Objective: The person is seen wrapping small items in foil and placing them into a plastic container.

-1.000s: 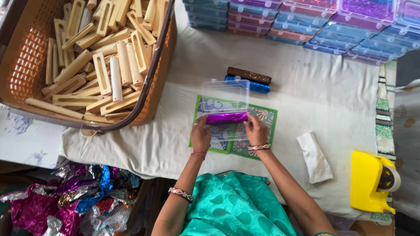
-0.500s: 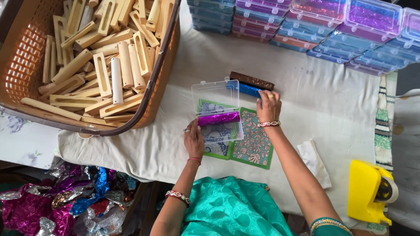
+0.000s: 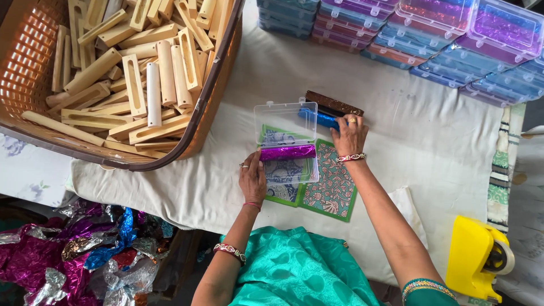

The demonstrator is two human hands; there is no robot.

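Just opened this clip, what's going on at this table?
A person sits at a cloth-covered table with an open clear plastic case on a patterned green mat. The left hand rests at the case's edge beside a purple foil-wrapped stick lying in it. The right hand reaches onto a blue wrapped stick next to a brown one. A basket of bare wooden pieces sits nearby.

Roll (image 3: 287,152) in box (image 3: 277,116), basket (image 3: 34,73) left.
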